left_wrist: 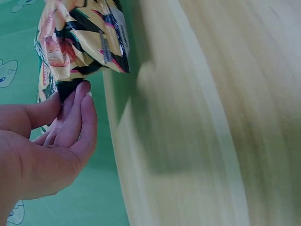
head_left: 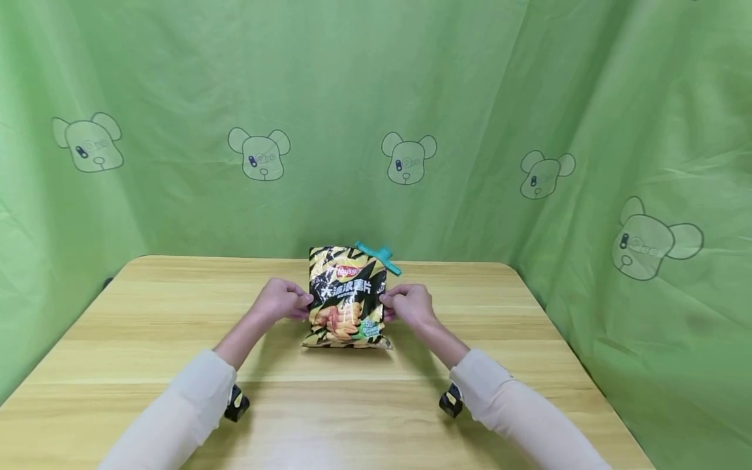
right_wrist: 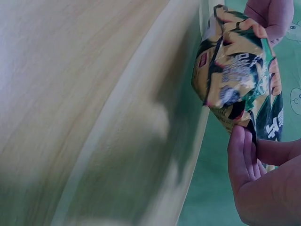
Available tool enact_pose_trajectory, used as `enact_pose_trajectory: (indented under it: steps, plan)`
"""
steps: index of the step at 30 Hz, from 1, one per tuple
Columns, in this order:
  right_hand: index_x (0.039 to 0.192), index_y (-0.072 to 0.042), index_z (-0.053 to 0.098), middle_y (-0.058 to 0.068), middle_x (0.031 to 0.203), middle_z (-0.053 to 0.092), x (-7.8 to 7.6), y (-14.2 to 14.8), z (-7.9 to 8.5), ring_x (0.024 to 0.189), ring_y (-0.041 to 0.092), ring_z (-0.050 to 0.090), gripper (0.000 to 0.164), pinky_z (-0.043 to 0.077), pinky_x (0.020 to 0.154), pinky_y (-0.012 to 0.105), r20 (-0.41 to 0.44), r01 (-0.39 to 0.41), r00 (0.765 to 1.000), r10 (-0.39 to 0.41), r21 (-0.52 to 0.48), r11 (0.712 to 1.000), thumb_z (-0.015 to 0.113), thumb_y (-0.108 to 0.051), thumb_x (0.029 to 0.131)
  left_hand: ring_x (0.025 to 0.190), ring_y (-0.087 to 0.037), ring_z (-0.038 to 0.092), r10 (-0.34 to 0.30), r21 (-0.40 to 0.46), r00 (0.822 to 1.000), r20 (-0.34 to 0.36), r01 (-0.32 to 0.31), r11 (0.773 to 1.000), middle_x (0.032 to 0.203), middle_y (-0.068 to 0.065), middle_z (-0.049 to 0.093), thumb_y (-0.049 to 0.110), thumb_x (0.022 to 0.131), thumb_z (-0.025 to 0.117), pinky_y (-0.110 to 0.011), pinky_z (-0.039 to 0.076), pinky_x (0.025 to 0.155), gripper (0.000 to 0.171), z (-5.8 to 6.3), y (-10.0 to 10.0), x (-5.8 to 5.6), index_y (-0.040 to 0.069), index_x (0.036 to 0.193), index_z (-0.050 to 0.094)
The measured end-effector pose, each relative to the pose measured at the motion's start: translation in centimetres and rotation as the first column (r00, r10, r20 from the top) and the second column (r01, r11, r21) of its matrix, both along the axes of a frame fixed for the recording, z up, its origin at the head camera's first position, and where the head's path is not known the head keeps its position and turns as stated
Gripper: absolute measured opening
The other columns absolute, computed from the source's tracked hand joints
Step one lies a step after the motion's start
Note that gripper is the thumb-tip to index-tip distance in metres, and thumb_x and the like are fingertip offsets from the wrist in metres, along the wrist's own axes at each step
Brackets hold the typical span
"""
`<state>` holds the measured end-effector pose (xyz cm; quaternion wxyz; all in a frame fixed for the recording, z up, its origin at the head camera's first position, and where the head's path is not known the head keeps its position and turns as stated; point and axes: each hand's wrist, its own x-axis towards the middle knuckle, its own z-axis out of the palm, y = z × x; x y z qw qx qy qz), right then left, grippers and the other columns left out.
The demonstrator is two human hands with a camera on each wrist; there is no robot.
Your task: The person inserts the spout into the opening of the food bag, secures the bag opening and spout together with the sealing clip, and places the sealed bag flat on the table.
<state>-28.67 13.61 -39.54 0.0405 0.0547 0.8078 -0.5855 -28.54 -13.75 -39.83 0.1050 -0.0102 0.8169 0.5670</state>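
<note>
A black and yellow bag of chips point(head_left: 346, 297) is held upright between both hands over the far part of the table. At its left edge my left hand point(head_left: 280, 300) pinches the bag between thumb and fingers. The right hand point(head_left: 411, 304) grips the opposite edge the same way. A teal bag clip point(head_left: 378, 256) sits slanted across the bag's top right corner. In the left wrist view, the thumb and fingers of the left hand point(left_wrist: 61, 127) meet on the bag's side. The right wrist view has the right hand point(right_wrist: 263, 174) pinching the other side.
The pale wooden table point(head_left: 235, 365) stretches under both forearms, with rounded far corners. Green curtains point(head_left: 335, 85) printed with bear heads hang behind it and at the sides. Black wrist devices point(head_left: 237, 403) show beneath the sleeves.
</note>
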Motion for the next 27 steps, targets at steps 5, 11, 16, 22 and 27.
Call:
enact_pose_trajectory:
  steps: [5,11,16,22,27]
  plan:
    - [0.109,0.007,0.071,0.018,0.095,0.072,-0.2,0.1,-0.4,0.069,0.02,0.068,0.02,0.064,0.075,0.038,0.036,-0.019,0.999,0.019,0.0,1.0,0.067,0.001,0.09,0.076,-0.024,0.074,-0.015,0.004,0.999,0.028,0.015,1.0,0.093,-0.022,0.073,0.004,0.096,0.066,-0.033,0.064,0.075,0.02,-0.4,0.0,0.2,-0.011,0.108,0.067]
    - [0.112,0.008,0.07,0.017,0.091,0.071,-0.4,0.4,-1.0,0.067,0.018,0.067,0.023,0.064,0.078,0.039,0.064,-0.027,0.998,0.026,0.008,1.0,0.067,0.001,0.091,0.077,-0.024,0.075,-0.048,-0.023,0.998,0.049,0.049,0.999,0.096,-0.023,0.074,0.005,0.095,0.067,-0.036,0.064,0.079,0.021,-1.1,0.0,0.0,-0.011,0.109,0.069]
    - [0.112,0.008,0.07,0.018,0.097,0.073,-0.5,0.5,-1.6,0.068,0.017,0.066,0.022,0.064,0.075,0.034,0.052,-0.028,0.998,0.027,0.01,1.0,0.066,0.0,0.092,0.075,-0.021,0.074,-0.057,-0.037,0.996,0.065,0.059,0.998,0.093,-0.02,0.075,0.006,0.096,0.066,-0.035,0.064,0.077,0.02,-1.4,0.1,-0.1,-0.01,0.107,0.069]
    - [0.113,0.008,0.07,0.021,0.106,0.072,-0.5,0.5,-1.7,0.071,0.018,0.066,0.021,0.063,0.071,0.029,0.045,-0.052,0.998,0.051,0.034,0.998,0.064,0.002,0.094,0.078,-0.021,0.074,-0.054,-0.046,0.996,0.07,0.058,0.997,0.099,-0.021,0.075,0.005,0.097,0.064,-0.035,0.063,0.081,0.022,-1.7,0.1,-0.4,-0.01,0.112,0.068]
    - [0.116,0.008,0.068,0.023,0.11,0.071,-0.3,0.7,-1.7,0.074,0.019,0.067,0.023,0.064,0.077,0.033,0.063,-0.082,0.995,0.078,0.065,0.995,0.064,0.001,0.095,0.082,-0.024,0.075,-0.071,-0.055,0.994,0.08,0.075,0.996,0.099,-0.021,0.075,0.007,0.098,0.063,-0.037,0.063,0.083,0.023,-2.0,0.2,-0.5,-0.01,0.114,0.068]
